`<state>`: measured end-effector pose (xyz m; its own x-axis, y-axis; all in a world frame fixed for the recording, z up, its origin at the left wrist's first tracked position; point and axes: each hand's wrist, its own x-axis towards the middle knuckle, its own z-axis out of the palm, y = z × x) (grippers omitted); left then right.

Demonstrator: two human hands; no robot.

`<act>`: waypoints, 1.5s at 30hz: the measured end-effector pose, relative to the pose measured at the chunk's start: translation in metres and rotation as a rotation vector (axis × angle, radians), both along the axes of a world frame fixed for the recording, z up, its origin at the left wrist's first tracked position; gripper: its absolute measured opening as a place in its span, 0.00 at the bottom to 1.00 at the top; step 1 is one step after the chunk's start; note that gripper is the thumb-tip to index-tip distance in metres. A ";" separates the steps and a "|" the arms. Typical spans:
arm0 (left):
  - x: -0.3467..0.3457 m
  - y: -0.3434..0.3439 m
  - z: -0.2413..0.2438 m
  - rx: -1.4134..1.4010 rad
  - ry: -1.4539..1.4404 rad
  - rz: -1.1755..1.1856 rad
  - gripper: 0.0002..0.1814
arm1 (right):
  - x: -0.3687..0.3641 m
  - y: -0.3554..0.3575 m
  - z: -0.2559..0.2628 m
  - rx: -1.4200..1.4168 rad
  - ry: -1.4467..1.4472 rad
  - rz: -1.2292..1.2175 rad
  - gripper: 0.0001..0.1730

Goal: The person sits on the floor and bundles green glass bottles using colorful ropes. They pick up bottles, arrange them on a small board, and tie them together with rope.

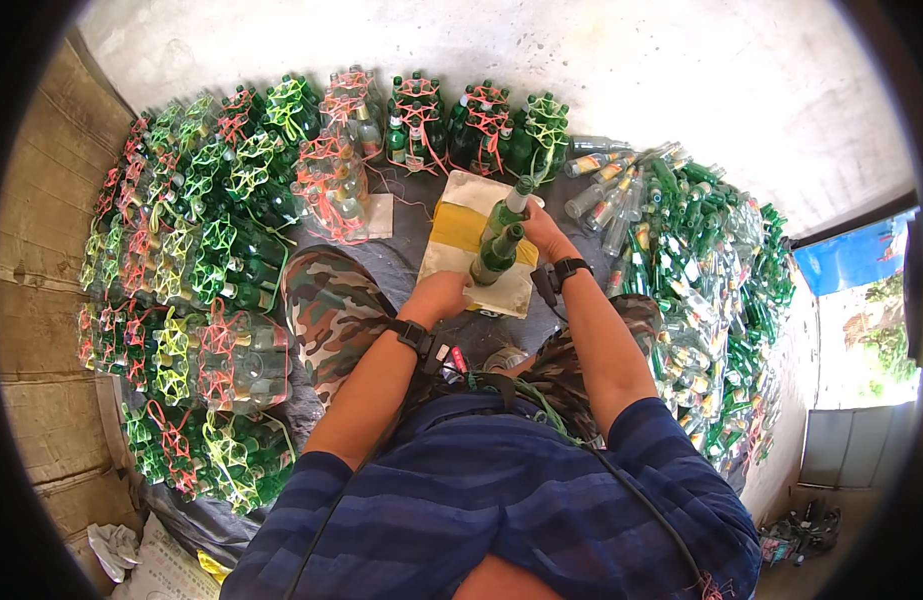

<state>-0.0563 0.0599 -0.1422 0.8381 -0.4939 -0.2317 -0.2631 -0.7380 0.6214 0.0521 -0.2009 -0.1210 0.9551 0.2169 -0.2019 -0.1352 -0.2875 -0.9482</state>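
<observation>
Two green glass bottles stand upright on a low pale board with a yellow band (454, 229) between my knees. My right hand (544, 231) is at the farther bottle (504, 214), its fingers around the bottle's right side. My left hand (444, 296) is curled beside the base of the nearer bottle (496, 255); whether it touches the glass or holds anything is hard to tell. Both wrists wear black straps with small devices. Green strands (547, 409) hang at my waist.
Bottle bundles tied with red and yellow-green twine (240, 176) fill the left side and line the back wall (506, 45). A large heap of loose green and clear bottles (694, 300) lies at the right. A sack (165, 566) lies at the lower left.
</observation>
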 end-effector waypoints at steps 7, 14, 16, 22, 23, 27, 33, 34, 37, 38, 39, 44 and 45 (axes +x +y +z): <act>0.000 0.004 -0.002 -0.021 -0.013 -0.013 0.21 | 0.005 0.001 -0.008 0.066 -0.007 0.085 0.40; -0.004 0.004 0.005 0.040 0.047 -0.003 0.21 | -0.002 0.004 0.010 0.066 0.035 0.057 0.34; -0.005 0.002 0.012 0.042 0.059 0.001 0.21 | -0.002 0.001 0.012 0.043 -0.006 0.067 0.31; -0.007 0.012 -0.004 -0.056 -0.058 0.010 0.22 | -0.004 -0.003 0.013 0.046 -0.024 0.123 0.33; -0.007 0.013 -0.004 -0.068 -0.067 0.013 0.22 | -0.005 -0.004 0.015 0.061 -0.031 0.116 0.34; 0.006 0.027 0.018 -0.122 -0.060 0.126 0.22 | -0.011 0.000 0.029 0.097 -0.025 0.093 0.35; 0.036 0.049 0.105 -0.153 -0.262 0.187 0.22 | -0.010 -0.009 0.076 -0.073 -0.124 0.137 0.40; 0.050 0.054 0.109 -0.168 -0.324 0.163 0.22 | -0.007 -0.014 0.084 -0.117 -0.138 0.126 0.38; 0.090 0.051 0.130 -0.220 -0.403 0.138 0.21 | 0.007 -0.043 0.114 -0.192 -0.164 0.118 0.32; 0.104 0.051 0.136 -0.231 -0.376 0.132 0.20 | 0.005 -0.043 0.138 -0.257 -0.165 0.114 0.31; 0.118 0.047 0.140 -0.241 -0.349 0.117 0.20 | 0.002 -0.043 0.165 -0.321 -0.165 0.103 0.30; 0.147 0.062 0.131 -0.129 -0.323 0.232 0.21 | 0.063 -0.035 0.213 -0.221 -0.063 0.106 0.28; 0.150 0.062 0.117 -0.115 -0.326 0.241 0.21 | 0.090 -0.041 0.215 -0.246 -0.064 0.131 0.29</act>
